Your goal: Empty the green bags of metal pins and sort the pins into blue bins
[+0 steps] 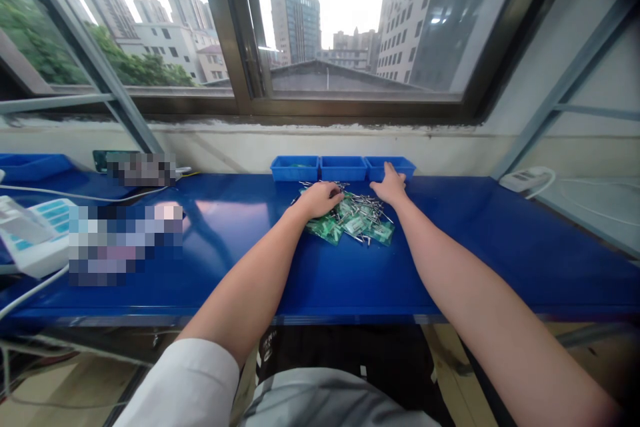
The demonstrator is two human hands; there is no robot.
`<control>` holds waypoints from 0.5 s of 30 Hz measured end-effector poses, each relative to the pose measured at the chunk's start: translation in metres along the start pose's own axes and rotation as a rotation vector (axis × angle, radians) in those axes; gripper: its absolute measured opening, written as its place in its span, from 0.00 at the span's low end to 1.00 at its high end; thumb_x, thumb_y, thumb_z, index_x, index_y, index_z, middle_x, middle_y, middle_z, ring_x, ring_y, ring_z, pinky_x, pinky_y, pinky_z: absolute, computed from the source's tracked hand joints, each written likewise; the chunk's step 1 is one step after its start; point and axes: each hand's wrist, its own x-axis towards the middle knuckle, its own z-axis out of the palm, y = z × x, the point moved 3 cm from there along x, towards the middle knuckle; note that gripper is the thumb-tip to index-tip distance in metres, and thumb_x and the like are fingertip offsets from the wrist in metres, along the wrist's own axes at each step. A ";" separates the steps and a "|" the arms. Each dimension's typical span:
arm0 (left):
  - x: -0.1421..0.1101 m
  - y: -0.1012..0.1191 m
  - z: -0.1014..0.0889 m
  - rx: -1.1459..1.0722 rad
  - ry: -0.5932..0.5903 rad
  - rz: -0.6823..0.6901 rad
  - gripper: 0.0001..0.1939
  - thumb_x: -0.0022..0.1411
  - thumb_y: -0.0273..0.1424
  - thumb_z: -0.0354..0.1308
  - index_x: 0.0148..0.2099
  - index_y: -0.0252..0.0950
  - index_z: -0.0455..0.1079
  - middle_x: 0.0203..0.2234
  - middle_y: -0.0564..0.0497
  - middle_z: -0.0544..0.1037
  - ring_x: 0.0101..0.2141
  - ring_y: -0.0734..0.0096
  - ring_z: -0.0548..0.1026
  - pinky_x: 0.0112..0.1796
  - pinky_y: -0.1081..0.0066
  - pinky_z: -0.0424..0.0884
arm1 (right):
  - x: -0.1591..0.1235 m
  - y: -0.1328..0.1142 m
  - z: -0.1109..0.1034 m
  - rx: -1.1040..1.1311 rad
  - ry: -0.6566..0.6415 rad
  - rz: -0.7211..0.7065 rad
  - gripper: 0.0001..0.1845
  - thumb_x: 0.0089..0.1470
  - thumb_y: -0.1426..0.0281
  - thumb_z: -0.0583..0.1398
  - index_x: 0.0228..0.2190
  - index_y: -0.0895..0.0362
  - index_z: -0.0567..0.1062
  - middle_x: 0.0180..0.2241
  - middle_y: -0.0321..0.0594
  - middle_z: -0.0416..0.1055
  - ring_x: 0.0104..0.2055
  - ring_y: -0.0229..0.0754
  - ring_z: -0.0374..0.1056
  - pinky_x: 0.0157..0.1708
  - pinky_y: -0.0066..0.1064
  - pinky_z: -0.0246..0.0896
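A pile of small green plastic bags mixed with several loose metal screws lies on the blue table near its far edge. My left hand rests on the left side of the pile, fingers curled down onto the bags and screws. My right hand lies just behind the pile's right end, fingers stretched out flat toward the rightmost of three blue bins. It holds nothing that I can see.
Three blue bins stand in a row against the wall under the window. A white power strip sits at the far right. At the left are a white device, cables and another blue tray.
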 end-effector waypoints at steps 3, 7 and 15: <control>0.000 0.000 0.000 -0.002 0.006 0.002 0.16 0.63 0.39 0.48 0.42 0.36 0.72 0.38 0.46 0.78 0.39 0.62 0.74 0.41 0.67 0.69 | -0.001 -0.007 0.000 -0.010 0.036 -0.082 0.33 0.45 0.63 0.59 0.54 0.57 0.66 0.56 0.48 0.60 0.56 0.60 0.53 0.52 0.49 0.54; 0.001 -0.003 0.002 0.008 0.042 0.010 0.17 0.63 0.40 0.48 0.43 0.35 0.72 0.40 0.45 0.77 0.41 0.61 0.73 0.43 0.66 0.68 | -0.008 -0.021 0.005 -0.054 -0.036 -0.198 0.24 0.45 0.59 0.60 0.44 0.56 0.74 0.48 0.48 0.66 0.52 0.58 0.56 0.50 0.48 0.54; 0.002 -0.007 0.006 0.021 0.048 0.000 0.17 0.63 0.40 0.49 0.44 0.35 0.72 0.40 0.45 0.77 0.42 0.61 0.73 0.45 0.65 0.68 | -0.016 -0.031 0.010 -0.052 -0.140 -0.234 0.27 0.54 0.52 0.52 0.44 0.58 0.74 0.47 0.51 0.69 0.52 0.57 0.59 0.50 0.47 0.54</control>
